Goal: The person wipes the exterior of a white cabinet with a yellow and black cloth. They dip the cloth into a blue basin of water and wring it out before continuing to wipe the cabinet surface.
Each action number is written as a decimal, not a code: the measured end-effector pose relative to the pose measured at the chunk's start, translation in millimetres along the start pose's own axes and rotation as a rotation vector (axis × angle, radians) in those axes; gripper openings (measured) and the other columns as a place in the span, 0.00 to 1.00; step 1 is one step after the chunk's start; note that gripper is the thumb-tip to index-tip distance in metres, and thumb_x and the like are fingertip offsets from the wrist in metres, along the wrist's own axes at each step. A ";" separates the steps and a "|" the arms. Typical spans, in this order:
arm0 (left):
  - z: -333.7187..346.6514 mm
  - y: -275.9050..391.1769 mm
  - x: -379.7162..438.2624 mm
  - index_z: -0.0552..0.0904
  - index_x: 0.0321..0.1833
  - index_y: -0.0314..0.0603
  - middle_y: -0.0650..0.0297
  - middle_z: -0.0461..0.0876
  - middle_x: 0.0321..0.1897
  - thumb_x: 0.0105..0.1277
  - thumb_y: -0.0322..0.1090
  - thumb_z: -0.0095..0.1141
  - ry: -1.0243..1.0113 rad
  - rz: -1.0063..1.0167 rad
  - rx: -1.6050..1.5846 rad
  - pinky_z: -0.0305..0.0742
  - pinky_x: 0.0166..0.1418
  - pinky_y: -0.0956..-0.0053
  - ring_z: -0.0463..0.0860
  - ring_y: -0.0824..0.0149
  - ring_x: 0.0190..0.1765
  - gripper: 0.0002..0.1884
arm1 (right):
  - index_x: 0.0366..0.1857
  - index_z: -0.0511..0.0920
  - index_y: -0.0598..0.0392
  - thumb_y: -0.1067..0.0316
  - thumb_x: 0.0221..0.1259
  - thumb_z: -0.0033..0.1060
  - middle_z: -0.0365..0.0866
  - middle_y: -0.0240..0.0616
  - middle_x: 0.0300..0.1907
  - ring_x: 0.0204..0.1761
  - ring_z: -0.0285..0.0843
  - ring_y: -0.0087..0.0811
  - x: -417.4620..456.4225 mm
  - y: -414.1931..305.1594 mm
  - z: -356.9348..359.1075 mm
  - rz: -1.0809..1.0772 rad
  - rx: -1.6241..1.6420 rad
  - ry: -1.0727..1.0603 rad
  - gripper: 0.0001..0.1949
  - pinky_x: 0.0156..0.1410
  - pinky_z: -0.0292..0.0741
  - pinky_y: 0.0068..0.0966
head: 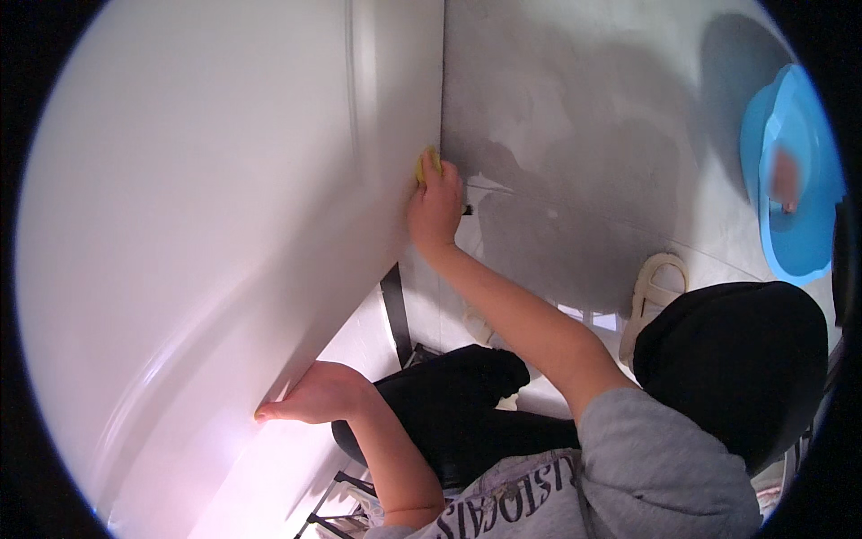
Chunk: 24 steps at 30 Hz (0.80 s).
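A white door panel [222, 168] with raised moulding fills the left of the view. My right hand [436, 205] presses a yellow cloth or sponge [429, 167] against the door near its edge, fingers over it. Most of the yellow piece is hidden under those fingers. Lower down, my left hand [323, 397] grips the door's side edge. Its thumb lies on the front face, while the other fingers are hidden behind.
A light blue plastic basin [754, 148] stands on the grey tiled floor [592, 94] at the right, with a blurred patch inside it. A cream sandal [656, 296] is beside my knee. Near my left forearm is a black-framed rack [326, 498] holding items.
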State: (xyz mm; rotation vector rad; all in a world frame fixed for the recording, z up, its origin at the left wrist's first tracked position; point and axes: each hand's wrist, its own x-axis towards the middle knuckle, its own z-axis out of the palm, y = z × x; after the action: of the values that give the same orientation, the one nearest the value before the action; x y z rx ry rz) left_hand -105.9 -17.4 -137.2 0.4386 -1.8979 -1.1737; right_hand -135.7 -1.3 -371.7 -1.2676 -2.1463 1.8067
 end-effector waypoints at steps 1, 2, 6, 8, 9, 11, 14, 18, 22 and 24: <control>-2.7 -0.8 1.7 0.47 0.84 0.33 0.50 0.49 0.83 0.82 0.67 0.33 0.004 0.000 -0.001 0.52 0.87 0.55 0.55 0.52 0.83 0.44 | 0.71 0.74 0.54 0.82 0.65 0.51 0.73 0.52 0.61 0.63 0.72 0.54 7.4 -17.8 -0.5 -0.001 0.025 0.050 0.28 0.68 0.72 0.43; -5.5 -1.9 3.6 0.48 0.84 0.33 0.50 0.50 0.82 0.82 0.66 0.32 0.007 0.000 -0.003 0.52 0.87 0.55 0.55 0.52 0.82 0.44 | 0.71 0.74 0.55 0.82 0.65 0.51 0.72 0.52 0.63 0.66 0.71 0.54 10.9 -34.5 -4.3 -0.011 0.106 0.050 0.28 0.70 0.71 0.42; -12.7 -8.8 8.5 0.60 0.77 0.28 0.44 0.61 0.75 0.85 0.62 0.24 0.045 0.046 0.063 0.65 0.80 0.52 0.66 0.52 0.74 0.38 | 0.70 0.74 0.59 0.84 0.66 0.49 0.68 0.54 0.72 0.74 0.67 0.54 2.3 -99.8 -33.5 -0.166 0.317 0.023 0.26 0.77 0.67 0.41; -6.4 -2.6 1.7 0.54 0.80 0.30 0.47 0.56 0.79 0.84 0.64 0.26 0.026 -0.001 0.045 0.58 0.84 0.54 0.60 0.53 0.79 0.41 | 0.69 0.74 0.61 0.84 0.66 0.49 0.66 0.54 0.75 0.76 0.66 0.54 -5.4 -120.4 -46.8 -0.290 0.429 -0.018 0.26 0.78 0.66 0.41; -5.6 1.3 0.0 0.51 0.82 0.31 0.48 0.53 0.81 0.83 0.65 0.27 0.016 -0.028 0.037 0.55 0.86 0.54 0.57 0.54 0.81 0.42 | 0.69 0.75 0.62 0.85 0.66 0.48 0.65 0.54 0.76 0.76 0.66 0.54 -9.1 -130.2 -56.1 -0.349 0.514 -0.046 0.26 0.79 0.66 0.42; -11.8 -3.6 8.0 0.55 0.80 0.30 0.46 0.57 0.78 0.84 0.65 0.25 0.002 -0.018 0.002 0.59 0.83 0.53 0.61 0.52 0.78 0.41 | 0.68 0.76 0.63 0.85 0.65 0.48 0.64 0.55 0.78 0.77 0.67 0.54 -14.8 -150.6 -70.1 -0.504 0.579 -0.086 0.25 0.79 0.67 0.44; -5.7 0.4 3.1 0.63 0.75 0.27 0.45 0.65 0.73 0.85 0.62 0.23 0.082 -0.026 0.027 0.66 0.79 0.53 0.69 0.52 0.73 0.39 | 0.63 0.79 0.65 0.83 0.64 0.50 0.67 0.55 0.76 0.78 0.66 0.54 -17.5 -175.3 -77.2 -0.625 0.660 -0.097 0.23 0.81 0.64 0.46; -5.1 1.8 2.9 0.65 0.73 0.31 0.46 0.67 0.71 0.85 0.62 0.22 0.043 -0.029 0.003 0.66 0.79 0.54 0.69 0.53 0.72 0.37 | 0.67 0.79 0.62 0.85 0.63 0.49 0.69 0.54 0.75 0.78 0.65 0.55 35.5 -165.3 -60.3 -0.588 0.591 0.097 0.26 0.81 0.63 0.45; -13.0 -1.5 5.6 0.64 0.73 0.34 0.48 0.67 0.70 0.85 0.62 0.22 0.004 -0.025 0.024 0.66 0.78 0.54 0.69 0.54 0.71 0.36 | 0.67 0.78 0.61 0.87 0.61 0.49 0.70 0.55 0.75 0.77 0.66 0.56 48.3 -164.2 -60.4 -0.443 0.663 0.087 0.27 0.81 0.63 0.43; -14.5 0.3 5.6 0.64 0.73 0.35 0.49 0.66 0.71 0.85 0.61 0.23 -0.016 -0.034 0.025 0.65 0.78 0.55 0.68 0.55 0.71 0.35 | 0.66 0.79 0.61 0.88 0.61 0.48 0.71 0.54 0.74 0.77 0.66 0.56 27.8 -168.9 -71.7 -0.561 0.669 0.025 0.27 0.80 0.65 0.43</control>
State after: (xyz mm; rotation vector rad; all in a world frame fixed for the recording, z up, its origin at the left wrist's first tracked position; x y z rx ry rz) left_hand -97.6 -29.0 -131.3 0.4785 -1.9273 -1.1799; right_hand -206.9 77.0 -219.2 -0.4727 -1.4456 1.9456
